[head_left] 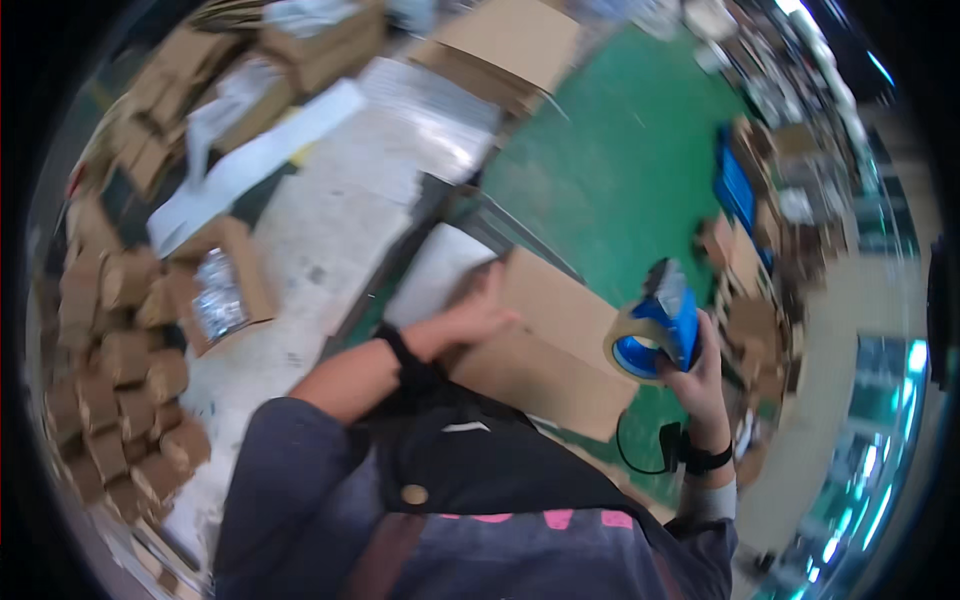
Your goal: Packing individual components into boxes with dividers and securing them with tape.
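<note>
My right hand (702, 385) is wrapped round a blue tape gun (683, 318) and holds it up at the right side of the cardboard box. A wide roll of tan packing tape (617, 340) sits on the tape gun. At the left end of the cardboard box (560, 375) is my left hand (478, 312), slightly blurred, with its fingers stretched out along the cardboard. Whether it presses on the box or only hovers there is hard to make out. The box top looks flat, with a seam between its flaps. White sheet material (440, 270) lies just beyond my left hand.
An open carton (262, 275) with silvery wrapped items stands on the pale floor to the left. Several small brown boxes (120, 410) are stacked at the far left. A large carton (515, 40) stands ahead, beside green floor (610, 140). Blue crates (735, 180) and more cartons line the right.
</note>
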The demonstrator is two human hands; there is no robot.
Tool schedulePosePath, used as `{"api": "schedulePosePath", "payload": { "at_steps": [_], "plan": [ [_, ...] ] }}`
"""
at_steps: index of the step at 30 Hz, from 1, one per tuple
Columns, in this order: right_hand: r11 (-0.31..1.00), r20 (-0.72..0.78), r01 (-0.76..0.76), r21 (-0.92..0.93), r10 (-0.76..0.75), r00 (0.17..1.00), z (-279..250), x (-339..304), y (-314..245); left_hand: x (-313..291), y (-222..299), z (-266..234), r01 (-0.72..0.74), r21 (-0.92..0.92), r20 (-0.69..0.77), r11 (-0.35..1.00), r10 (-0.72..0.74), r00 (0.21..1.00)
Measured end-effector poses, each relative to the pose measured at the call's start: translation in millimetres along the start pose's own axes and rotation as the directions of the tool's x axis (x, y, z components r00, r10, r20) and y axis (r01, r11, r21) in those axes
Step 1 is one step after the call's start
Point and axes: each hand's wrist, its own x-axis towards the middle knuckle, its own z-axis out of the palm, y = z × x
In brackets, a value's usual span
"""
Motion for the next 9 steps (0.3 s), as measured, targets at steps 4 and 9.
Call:
{"api": "schedulePosePath", "payload": {
  "at_steps": [4,9],
  "plan": [
    [0.916,0.051,-0.043,-0.399,0.069,0.996,-8,-67,57,3,32,-3,-0.005,-0.050,0.084,0.999,0.010,0.996],
    [0.886,0.011,0.049,-0.460,-0.049,0.999,18,-92,127,-8,62,4,0.087,0.011,0.049,0.996,-0.088,0.995]
  ]
}}
